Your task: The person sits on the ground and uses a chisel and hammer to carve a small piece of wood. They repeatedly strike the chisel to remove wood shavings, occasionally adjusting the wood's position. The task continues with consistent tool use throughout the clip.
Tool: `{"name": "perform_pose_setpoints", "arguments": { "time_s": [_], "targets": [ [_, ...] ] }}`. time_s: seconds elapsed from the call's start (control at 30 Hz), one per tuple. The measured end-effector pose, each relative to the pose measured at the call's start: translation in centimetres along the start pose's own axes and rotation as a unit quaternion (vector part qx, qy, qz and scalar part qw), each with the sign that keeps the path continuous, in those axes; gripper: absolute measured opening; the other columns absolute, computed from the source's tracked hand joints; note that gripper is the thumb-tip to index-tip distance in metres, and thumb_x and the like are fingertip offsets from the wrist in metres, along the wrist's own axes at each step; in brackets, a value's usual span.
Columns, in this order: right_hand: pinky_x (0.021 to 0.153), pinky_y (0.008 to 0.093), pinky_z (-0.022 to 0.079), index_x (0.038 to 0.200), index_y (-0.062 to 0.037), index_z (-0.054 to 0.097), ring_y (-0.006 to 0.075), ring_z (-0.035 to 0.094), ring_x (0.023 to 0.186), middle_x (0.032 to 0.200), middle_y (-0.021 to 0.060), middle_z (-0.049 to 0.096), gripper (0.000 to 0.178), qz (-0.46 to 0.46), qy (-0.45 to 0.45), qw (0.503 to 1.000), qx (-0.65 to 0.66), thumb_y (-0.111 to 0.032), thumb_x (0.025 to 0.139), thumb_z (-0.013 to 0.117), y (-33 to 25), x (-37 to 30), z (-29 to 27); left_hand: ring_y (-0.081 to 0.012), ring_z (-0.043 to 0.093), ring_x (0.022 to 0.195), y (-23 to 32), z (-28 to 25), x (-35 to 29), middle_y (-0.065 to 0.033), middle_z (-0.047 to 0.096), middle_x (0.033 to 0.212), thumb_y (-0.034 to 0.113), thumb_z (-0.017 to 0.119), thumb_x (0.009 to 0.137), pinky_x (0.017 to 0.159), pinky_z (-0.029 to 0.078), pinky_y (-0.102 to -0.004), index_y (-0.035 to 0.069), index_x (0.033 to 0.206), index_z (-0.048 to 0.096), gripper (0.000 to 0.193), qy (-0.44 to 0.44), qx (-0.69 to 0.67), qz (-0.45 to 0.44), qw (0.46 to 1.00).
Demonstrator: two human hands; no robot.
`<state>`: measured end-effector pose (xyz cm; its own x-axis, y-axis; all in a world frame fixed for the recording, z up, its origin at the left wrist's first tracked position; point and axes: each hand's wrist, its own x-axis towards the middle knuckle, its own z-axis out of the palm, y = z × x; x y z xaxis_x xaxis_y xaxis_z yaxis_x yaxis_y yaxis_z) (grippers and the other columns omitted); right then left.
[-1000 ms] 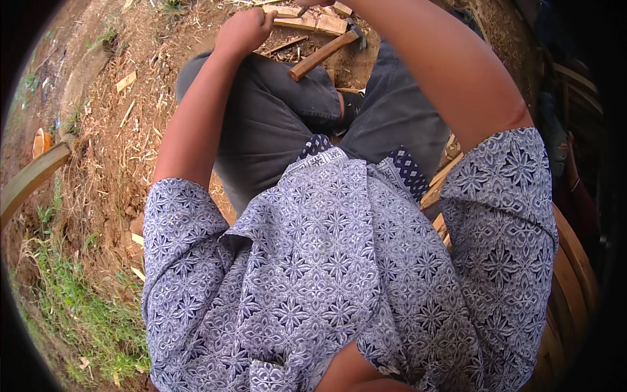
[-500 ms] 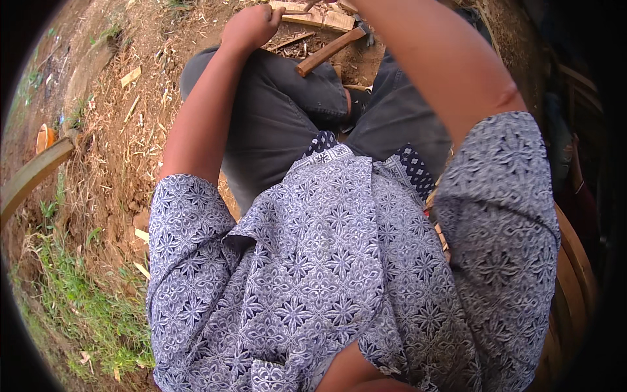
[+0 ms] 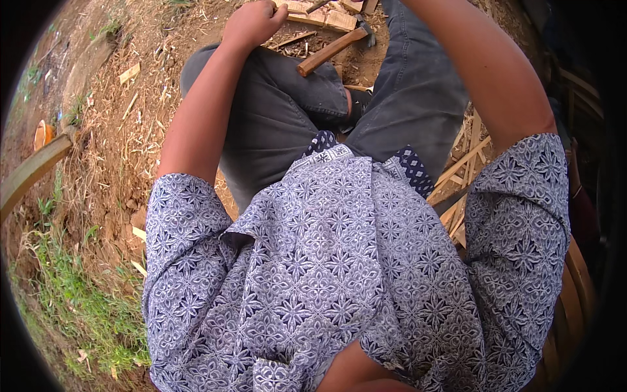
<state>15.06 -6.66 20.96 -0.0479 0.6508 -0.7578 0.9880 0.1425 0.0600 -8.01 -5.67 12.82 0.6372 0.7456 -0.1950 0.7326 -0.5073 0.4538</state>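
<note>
My left hand [image 3: 253,23] is closed in a fist at the top edge, thumb side toward a pale wooden block [image 3: 323,19]. What its fingers hold, if anything, is hidden. A thin dark rod [image 3: 318,6] shows above the block, its far end cut off by the frame. My right forearm [image 3: 467,42] runs up past the top edge, so the right hand is out of sight. Between my bent legs lies a tool with a thick wooden handle [image 3: 332,51] and a dark metal head [image 3: 368,31], touched by neither hand.
Wood chips and a loose offcut [image 3: 129,73] litter the soil at left. A curved wooden piece [image 3: 36,171] juts in from the left rim, near an orange object [image 3: 43,136]. Long wood strips [image 3: 465,160] lie beside my right leg. Grass [image 3: 91,307] grows at lower left.
My right arm has swung outward to the right, and its fingers have left the top edge. More of my right leg and the wood strips now show. The left hand has barely moved.
</note>
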Motion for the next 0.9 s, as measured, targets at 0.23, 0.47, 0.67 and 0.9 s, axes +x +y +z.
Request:
{"name": "perform_pose_setpoints", "arguments": {
  "time_s": [0.23, 0.47, 0.67, 0.9],
  "targets": [
    [0.065, 0.0447, 0.057, 0.086, 0.0021, 0.078, 0.0329, 0.072, 0.073, 0.082, 0.0203, 0.075, 0.03, -0.011, 0.017, 1.0, -0.01, -0.025, 0.084, 0.066, 0.1, 1.5, 0.5, -0.0452, 0.069, 0.087, 0.3, 0.4, 0.1, -0.0279, 0.071, 0.09, 0.041, 0.051, 0.099, 0.082, 0.054, -0.0556, -0.001, 0.086, 0.072, 0.048, 0.019, -0.003, 0.011, 1.0],
    [0.072, 0.0459, 0.057, 0.088, 0.0006, 0.08, 0.0336, 0.073, 0.081, 0.088, 0.0199, 0.076, 0.031, 0.032, 0.025, 0.996, 0.076, -0.025, 0.083, 0.063, -2.2, -1.3, -1.5, -0.046, 0.068, 0.089, 0.3, 0.1, 0.3, -0.0294, 0.07, 0.091, 0.041, 0.051, 0.1, 0.082, 0.053, -0.0558, -0.002, 0.085, 0.071, 0.05, 0.007, 0.001, 0.004, 1.0],
    [0.081, 0.0468, 0.057, 0.097, -0.003, 0.08, 0.034, 0.073, 0.093, 0.103, 0.0218, 0.076, 0.031, 0.009, 0.017, 1.0, 0.006, -0.021, 0.085, 0.059, -4.9, 1.8, -1.9, -0.0444, 0.068, 0.088, -2.0, 1.5, 1.1, -0.0245, 0.071, 0.088, 0.051, 0.049, 0.102, 0.081, 0.052, -0.0538, 0.001, 0.091, 0.072, 0.056, 0.0, 0.021, 0.033, 0.999],
    [0.081, 0.0456, 0.057, 0.103, -0.003, 0.079, 0.0332, 0.073, 0.095, 0.106, 0.0207, 0.075, 0.033, 0.098, -0.041, 0.992, 0.071, -0.023, 0.086, 0.058, -4.0, 2.8, -0.8, -0.0436, 0.068, 0.085, -1.9, 1.7, 0.8, -0.025, 0.07, 0.084, 0.052, 0.049, 0.101, 0.078, 0.052, -0.0534, 0.001, 0.086, 0.07, 0.057, 0.013, -0.004, 0.022, 1.0]
  ]
}}
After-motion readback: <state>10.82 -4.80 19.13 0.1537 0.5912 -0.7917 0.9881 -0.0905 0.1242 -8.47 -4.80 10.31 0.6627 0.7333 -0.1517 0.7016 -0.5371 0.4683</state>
